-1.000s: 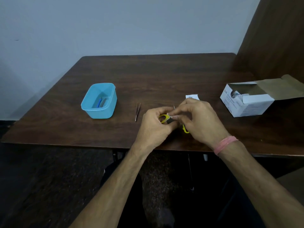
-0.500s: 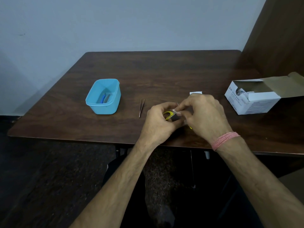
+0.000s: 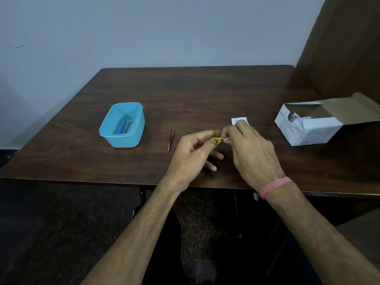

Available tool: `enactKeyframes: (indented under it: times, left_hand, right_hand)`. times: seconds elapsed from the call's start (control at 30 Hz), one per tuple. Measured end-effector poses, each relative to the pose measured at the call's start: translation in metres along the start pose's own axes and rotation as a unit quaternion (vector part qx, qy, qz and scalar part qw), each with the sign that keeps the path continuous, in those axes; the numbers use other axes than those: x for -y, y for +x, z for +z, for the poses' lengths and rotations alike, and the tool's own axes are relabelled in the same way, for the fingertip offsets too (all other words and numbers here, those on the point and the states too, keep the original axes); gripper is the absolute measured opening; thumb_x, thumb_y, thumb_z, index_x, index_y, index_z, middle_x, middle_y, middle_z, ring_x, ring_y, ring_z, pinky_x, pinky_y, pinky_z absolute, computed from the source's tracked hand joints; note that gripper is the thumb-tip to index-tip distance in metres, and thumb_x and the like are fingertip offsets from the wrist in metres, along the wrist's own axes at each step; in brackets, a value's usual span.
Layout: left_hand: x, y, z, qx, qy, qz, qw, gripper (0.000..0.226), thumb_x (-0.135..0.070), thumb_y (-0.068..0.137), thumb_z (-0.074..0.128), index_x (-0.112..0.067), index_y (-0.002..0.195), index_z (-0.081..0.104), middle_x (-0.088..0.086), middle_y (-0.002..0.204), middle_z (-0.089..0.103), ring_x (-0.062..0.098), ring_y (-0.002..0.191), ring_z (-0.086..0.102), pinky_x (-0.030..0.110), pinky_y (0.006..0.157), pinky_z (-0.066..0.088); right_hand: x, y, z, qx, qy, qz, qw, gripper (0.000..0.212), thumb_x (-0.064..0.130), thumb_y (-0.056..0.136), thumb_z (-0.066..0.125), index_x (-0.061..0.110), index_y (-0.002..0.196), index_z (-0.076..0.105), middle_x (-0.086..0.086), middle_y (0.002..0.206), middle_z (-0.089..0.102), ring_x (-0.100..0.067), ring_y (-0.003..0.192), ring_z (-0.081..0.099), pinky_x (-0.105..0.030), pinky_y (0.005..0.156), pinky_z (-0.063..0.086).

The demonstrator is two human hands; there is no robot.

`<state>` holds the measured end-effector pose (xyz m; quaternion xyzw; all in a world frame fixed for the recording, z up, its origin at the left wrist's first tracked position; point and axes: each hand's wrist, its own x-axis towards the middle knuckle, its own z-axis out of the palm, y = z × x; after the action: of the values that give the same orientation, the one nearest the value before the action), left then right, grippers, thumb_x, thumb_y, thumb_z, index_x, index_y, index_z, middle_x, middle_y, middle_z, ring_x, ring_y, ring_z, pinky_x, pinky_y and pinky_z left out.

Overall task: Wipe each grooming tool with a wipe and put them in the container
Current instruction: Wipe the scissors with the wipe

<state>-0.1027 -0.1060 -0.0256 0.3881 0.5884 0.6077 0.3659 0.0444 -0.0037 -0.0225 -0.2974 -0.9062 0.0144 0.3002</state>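
Over the near edge of the desk, the left hand pinches the yellow handle of the scissors, one fingertip through its loop, while the right hand pinches a small white wipe against them just beyond that grip. Tweezers lie just left of the hands. Farther left, the blue container holds two tools; an open white box stands at far right.
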Motion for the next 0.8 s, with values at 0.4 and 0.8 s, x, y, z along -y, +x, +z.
enactKeyframes:
  times: [0.4, 0.8]
  left_hand:
    - [-0.002, -0.002, 0.003, -0.032, -0.026, -0.007, 0.999, 0.017, -0.012, 0.113, 0.068, -0.021, 0.111, 0.082, 0.010, 0.104, 0.087, 0.024, 0.089, 0.087, 0.028, 0.063, 0.069]
    - [-0.002, -0.002, -0.001, -0.014, -0.010, 0.006, 1.000, 0.021, -0.013, 0.115, 0.063, -0.015, 0.126, 0.081, 0.008, 0.109, 0.087, 0.019, 0.079, 0.083, 0.025, 0.058, 0.065]
  right_hand:
    - [-0.019, -0.009, 0.006, -0.089, 0.160, 0.057, 0.982, 0.014, 0.016, 0.099, 0.080, 0.023, 0.110, 0.083, 0.010, 0.098, 0.072, 0.001, 0.068, 0.055, -0.027, 0.070, 0.053]
    - [-0.021, -0.010, 0.004, -0.135, 0.238, 0.068, 0.959, 0.016, 0.005, 0.094, 0.085, 0.019, 0.103, 0.089, 0.009, 0.096, 0.078, 0.005, 0.069, 0.060, -0.010, 0.070, 0.045]
